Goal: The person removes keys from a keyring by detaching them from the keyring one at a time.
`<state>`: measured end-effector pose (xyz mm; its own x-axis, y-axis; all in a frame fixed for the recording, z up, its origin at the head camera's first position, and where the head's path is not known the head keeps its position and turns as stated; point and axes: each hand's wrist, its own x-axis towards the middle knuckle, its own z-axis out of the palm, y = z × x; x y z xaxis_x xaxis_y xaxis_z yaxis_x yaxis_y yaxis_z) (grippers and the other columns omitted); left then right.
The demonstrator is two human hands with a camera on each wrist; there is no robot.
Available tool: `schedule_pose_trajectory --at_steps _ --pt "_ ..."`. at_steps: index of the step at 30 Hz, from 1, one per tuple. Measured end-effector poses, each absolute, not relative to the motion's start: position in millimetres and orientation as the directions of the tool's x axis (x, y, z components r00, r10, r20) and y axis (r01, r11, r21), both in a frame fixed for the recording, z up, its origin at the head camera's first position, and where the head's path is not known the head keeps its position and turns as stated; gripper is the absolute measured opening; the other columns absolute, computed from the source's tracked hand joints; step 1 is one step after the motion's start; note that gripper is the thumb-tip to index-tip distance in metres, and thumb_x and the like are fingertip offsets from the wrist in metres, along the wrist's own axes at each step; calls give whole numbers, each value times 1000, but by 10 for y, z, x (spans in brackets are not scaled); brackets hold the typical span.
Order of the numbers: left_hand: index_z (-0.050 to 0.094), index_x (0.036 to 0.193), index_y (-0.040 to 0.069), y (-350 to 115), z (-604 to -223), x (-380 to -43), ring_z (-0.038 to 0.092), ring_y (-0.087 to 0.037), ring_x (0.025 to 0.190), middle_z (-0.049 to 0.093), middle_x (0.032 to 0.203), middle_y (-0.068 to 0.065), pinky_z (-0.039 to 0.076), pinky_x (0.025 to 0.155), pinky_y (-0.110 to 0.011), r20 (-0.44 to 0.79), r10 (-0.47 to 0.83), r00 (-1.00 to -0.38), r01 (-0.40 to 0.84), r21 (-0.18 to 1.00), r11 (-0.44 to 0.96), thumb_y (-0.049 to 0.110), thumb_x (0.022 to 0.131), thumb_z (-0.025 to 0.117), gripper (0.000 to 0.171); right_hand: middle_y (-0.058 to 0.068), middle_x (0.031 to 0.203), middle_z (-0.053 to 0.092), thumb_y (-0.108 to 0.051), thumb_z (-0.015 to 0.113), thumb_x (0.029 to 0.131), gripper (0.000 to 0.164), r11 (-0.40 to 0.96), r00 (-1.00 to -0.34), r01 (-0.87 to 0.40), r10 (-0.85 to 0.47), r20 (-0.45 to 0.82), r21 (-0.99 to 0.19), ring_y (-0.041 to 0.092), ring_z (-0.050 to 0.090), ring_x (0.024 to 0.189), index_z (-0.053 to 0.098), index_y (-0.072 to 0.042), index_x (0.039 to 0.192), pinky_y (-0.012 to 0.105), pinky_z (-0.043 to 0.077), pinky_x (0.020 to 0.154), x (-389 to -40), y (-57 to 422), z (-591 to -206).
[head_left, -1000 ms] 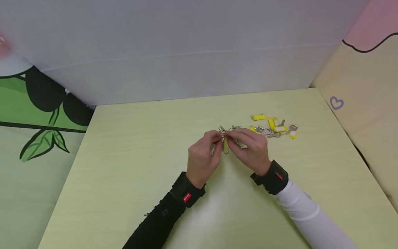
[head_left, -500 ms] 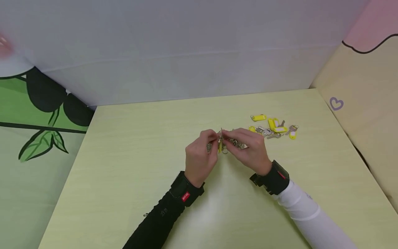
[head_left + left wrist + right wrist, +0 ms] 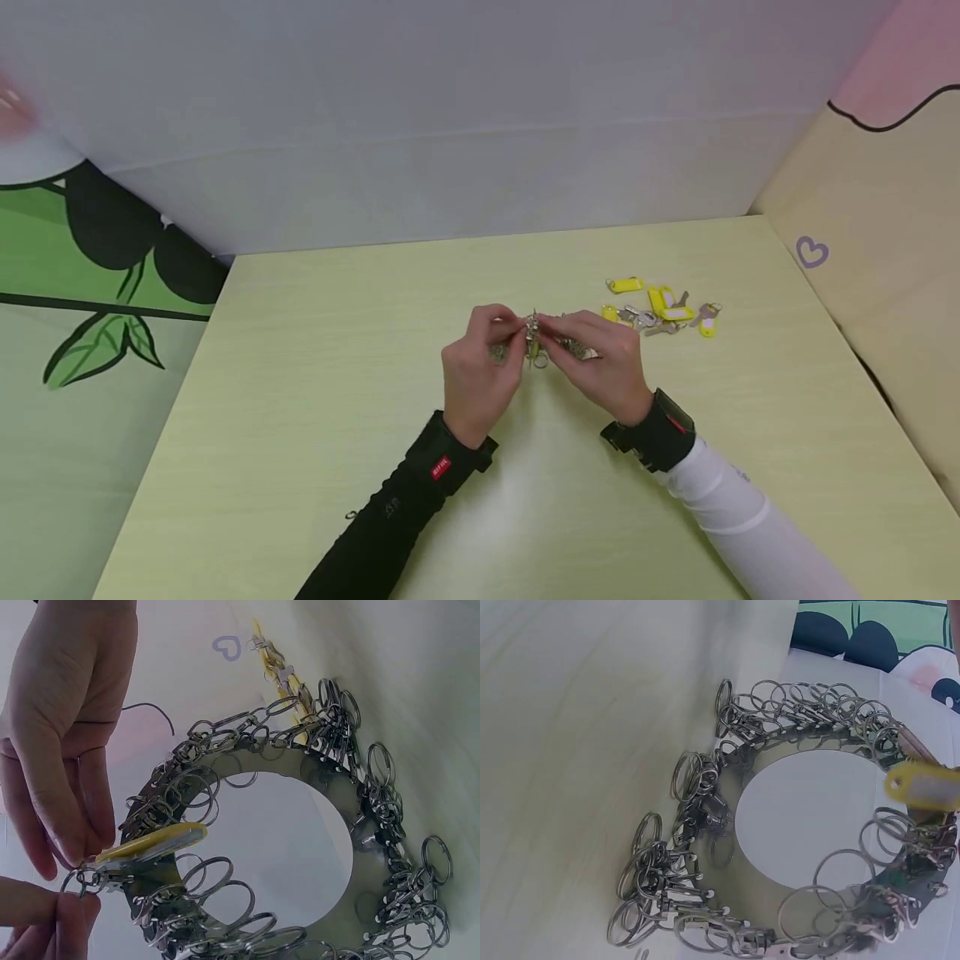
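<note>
Both hands meet at a ring-shaped holder [image 3: 330, 780] hung all around with metal clasps and split rings. My left hand [image 3: 480, 375] and my right hand [image 3: 606, 367] pinch a small metal key ring with a clasp [image 3: 91, 879] between their fingertips. From it extends a yellow key tag [image 3: 150, 844] with a grey flat piece along it, perhaps a key. The right wrist view shows the tag [image 3: 930, 787] over the holder's edge. How ring and clasp are joined is hidden by the fingers. In the head view the hands cover most of the holder.
Several yellow key tags [image 3: 675, 314] and loose keys [image 3: 641, 319] lie in a pile to the right, behind my right hand. One yellow tag [image 3: 626, 285] lies slightly apart at the back. The pale table [image 3: 337, 350] meets a white wall [image 3: 450, 183] behind.
My left hand has shifted slightly left, with its fingers resettled at the ring. The yellow tag has turned and moved a little left. My right hand has barely moved; the pile is unchanged.
</note>
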<state>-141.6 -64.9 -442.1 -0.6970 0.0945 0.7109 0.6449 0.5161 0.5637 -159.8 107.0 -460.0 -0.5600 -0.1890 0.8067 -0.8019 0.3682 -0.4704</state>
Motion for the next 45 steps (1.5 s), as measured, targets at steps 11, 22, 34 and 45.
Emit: schedule_pose_trajectory --at_steps 11,22,34,45 --pt "53 97 0 -681 -4415 -1436 72 -12 78 78 88 -14 62 64 -35 676 40 -736 618 645 449 3 88 69 19 9 85 78 -1 83 71 30 400 -581 -783 -201 788 -476 15 66 83 78 -4 101 34 56 63 -1604 1044 -4580" --pt "56 100 1 -623 -4434 -1369 71 -11 76 77 88 -12 62 68 -31 709 106 -698 650 564 509 3 88 68 17 10 78 75 1 72 78 27 554 -572 -738 -209 793 -386 14 64 63 76 -3 104 33 55 51 -1478 975 -4536" --pt "59 97 0 -616 -4424 -1391 71 -11 77 75 88 -13 62 68 -31 687 56 -724 643 643 416 2 88 68 13 10 86 77 -3 74 80 28 540 -645 -688 -149 749 -485 13 68 77 75 -4 107 37 60 63 -1430 969 -4493" --pt "60 98 -1 -610 -4418 -1395 71 -11 80 75 89 -14 62 72 -29 670 63 -740 636 666 391 4 89 68 13 8 76 72 -3 71 81 25 626 -615 -672 -174 769 -395 14 62 62 75 -4 106 33 54 50 -1388 962 -4429"
